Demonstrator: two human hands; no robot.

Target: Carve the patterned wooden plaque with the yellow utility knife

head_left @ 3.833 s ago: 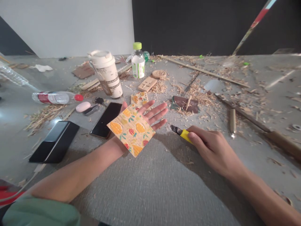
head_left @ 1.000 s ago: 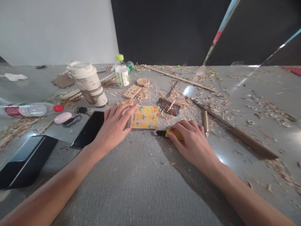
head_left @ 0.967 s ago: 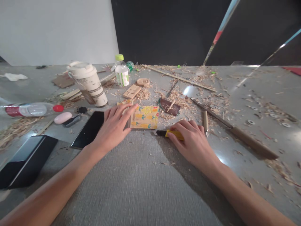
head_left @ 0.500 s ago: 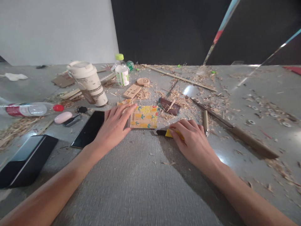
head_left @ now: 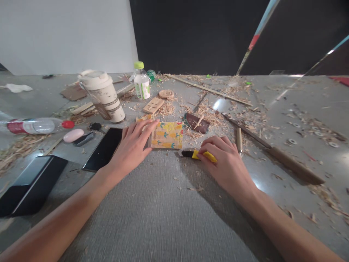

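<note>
I record the left hand (head_left: 132, 147), fingers extended, at the left edge of the board (head_left: 167, 135); the right hand (head_left: 223, 156), set apart, grips the knife (head_left: 195, 154).

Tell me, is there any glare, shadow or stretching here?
All in the head view: white glare spots the grey textured tabletop; dark shadow falls beside the bare right hand; the red-capped clear plastic bottle looks stretched near the left edge.

The left hand (head_left: 133, 141) hides part of the block (head_left: 167, 136), the right hand (head_left: 222, 158) part of the knife (head_left: 194, 154). The picture's left edge cuts off the lying bottle (head_left: 43, 126); near the back edge of the worktop (head_left: 152, 211), print on the upright bottle (head_left: 142, 87) is unreadable.
</note>
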